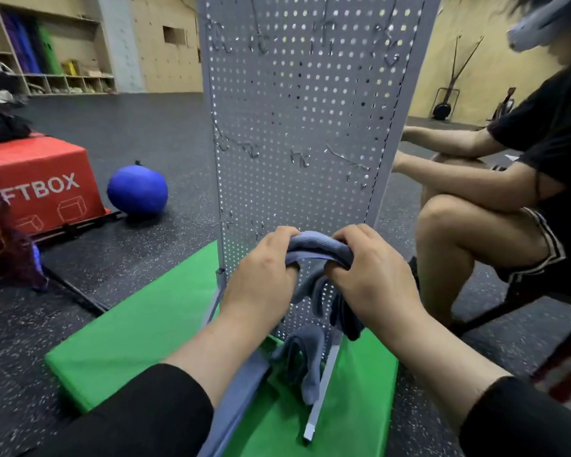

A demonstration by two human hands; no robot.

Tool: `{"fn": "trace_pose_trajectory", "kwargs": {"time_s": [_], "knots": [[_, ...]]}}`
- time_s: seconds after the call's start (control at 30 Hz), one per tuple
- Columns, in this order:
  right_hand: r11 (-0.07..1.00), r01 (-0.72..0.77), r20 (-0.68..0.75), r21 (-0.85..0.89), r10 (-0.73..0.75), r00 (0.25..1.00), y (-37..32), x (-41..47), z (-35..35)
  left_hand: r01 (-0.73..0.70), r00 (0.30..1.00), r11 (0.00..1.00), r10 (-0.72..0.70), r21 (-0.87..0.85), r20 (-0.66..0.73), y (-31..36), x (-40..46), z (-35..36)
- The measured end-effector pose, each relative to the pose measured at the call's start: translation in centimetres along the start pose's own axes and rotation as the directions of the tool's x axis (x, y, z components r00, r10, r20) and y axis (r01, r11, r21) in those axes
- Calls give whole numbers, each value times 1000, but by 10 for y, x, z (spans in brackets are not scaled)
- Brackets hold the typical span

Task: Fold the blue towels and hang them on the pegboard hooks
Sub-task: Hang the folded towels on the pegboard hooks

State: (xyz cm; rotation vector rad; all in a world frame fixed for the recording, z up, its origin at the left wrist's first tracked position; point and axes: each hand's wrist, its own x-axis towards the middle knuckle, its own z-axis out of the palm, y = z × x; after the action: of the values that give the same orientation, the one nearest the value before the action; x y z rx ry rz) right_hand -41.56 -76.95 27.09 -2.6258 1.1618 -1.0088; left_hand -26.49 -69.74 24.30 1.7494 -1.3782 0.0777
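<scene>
A blue-grey towel (314, 247) is bunched between my two hands in front of the lower part of the grey pegboard (307, 103). My left hand (261, 275) grips its left end and my right hand (373, 275) grips its right end, fingers curled over the cloth. Folds of the towel hang down below my hands. More blue-grey towel (302, 357) lies on the green mat (139, 338) at the pegboard's foot. Metal hooks (251, 150) stick out of the board in rows, bare in view.
The pegboard stands on metal legs (323, 387) on the green mat. A red box (40, 186) and a blue ball (137, 189) sit on the dark floor at the left. A seated person (495, 206) reaches behind the board at the right.
</scene>
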Motion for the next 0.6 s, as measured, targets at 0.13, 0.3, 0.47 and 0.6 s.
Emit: {"fn": "trace_pose_trajectory", "kwargs": {"time_s": [0.13, 0.3, 0.47, 0.6], "knots": [[999, 31, -125, 24, -27, 992, 4, 26, -23, -96, 989, 992, 85, -86, -122, 12, 35, 2], [995, 90, -235, 40, -78, 969, 0, 66, -49, -190, 965, 975, 163, -118, -207, 27, 77, 0], [994, 108, -268, -8, -106, 957, -1, 111, -60, -53, 962, 968, -16, -245, -271, 35, 107, -6], [992, 115, -280, -50, -124, 952, -1, 137, -58, 16, 945, 949, -117, -316, -304, 37, 123, -1]]}}
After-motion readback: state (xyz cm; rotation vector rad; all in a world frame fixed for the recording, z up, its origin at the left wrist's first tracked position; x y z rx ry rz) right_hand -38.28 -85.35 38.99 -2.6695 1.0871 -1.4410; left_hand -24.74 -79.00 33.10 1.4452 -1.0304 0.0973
